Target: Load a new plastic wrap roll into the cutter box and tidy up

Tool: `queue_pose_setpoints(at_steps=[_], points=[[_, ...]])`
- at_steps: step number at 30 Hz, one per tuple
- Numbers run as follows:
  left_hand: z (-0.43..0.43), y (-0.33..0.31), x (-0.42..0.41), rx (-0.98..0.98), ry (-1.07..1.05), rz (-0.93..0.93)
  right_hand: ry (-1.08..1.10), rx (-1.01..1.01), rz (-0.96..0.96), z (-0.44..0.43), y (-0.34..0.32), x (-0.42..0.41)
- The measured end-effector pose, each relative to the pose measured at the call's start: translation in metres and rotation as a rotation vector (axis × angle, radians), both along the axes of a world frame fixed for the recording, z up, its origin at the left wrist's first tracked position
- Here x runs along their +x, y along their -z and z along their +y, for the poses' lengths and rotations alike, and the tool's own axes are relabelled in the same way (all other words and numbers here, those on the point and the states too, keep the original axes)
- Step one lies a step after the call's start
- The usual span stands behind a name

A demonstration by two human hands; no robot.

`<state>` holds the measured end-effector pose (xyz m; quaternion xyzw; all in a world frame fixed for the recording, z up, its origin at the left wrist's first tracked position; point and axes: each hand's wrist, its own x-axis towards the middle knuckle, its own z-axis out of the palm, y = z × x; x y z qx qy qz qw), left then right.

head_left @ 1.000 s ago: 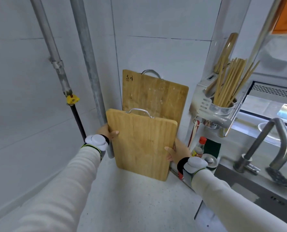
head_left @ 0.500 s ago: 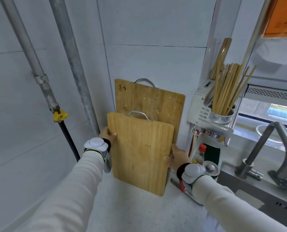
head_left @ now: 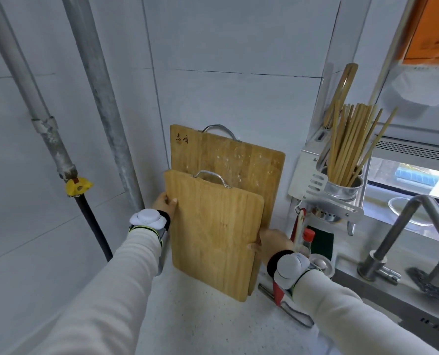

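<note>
Yellow valve handle (head_left: 77, 187) sits on the pipe at your far left. Your left hand (head_left: 165, 204) grips the smaller bamboo board (head_left: 213, 234) by its left edge, thumb on the face and fingers hidden behind. Your right hand (head_left: 272, 243) grips its right edge the same way. The board stands upright on the desk (head_left: 200, 326), just in front of the larger board (head_left: 238, 160), which is stamped with two dark Chinese characters I can't read for certain.

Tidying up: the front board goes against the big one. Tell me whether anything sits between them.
Nothing visible does. The front board, gripped at its sides by the left hand and right hand, overlaps the big board; the space behind it is hidden. A red-handled tool lies beside its base.
</note>
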<state>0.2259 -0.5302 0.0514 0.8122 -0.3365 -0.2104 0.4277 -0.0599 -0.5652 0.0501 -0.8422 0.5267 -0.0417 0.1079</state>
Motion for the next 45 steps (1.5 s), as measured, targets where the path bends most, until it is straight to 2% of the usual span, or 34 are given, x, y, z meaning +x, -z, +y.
queue_pose_setpoints(at_steps=[6, 14, 20, 26, 33, 41, 45], points=[[-0.009, 0.003, -0.009, -0.055, 0.040, 0.050, 0.013, -0.027, 0.132, -0.002, -0.001, 0.002], [-0.017, 0.004, -0.008, -0.075, 0.046, 0.061, -0.025, 0.023, 0.201, 0.005, -0.001, 0.006], [-0.021, 0.004, -0.007, -0.031, 0.059, 0.046, -0.054, 0.001, 0.215, 0.012, -0.001, 0.015], [-0.026, 0.005, -0.017, 0.062, 0.010, -0.063, -0.060, 0.023, 0.218, 0.012, -0.004, 0.018], [-0.028, -0.001, -0.043, 0.001, 0.007, -0.031, -0.068, 0.051, 0.196, 0.018, -0.011, 0.014], [-0.022, -0.005, -0.055, 0.146, 0.038, -0.176, -0.078, 0.088, 0.182, 0.021, -0.016, 0.011], [-0.018, -0.008, -0.058, 0.168, 0.047, -0.177, -0.110, 0.096, 0.151, 0.022, -0.022, 0.007]])
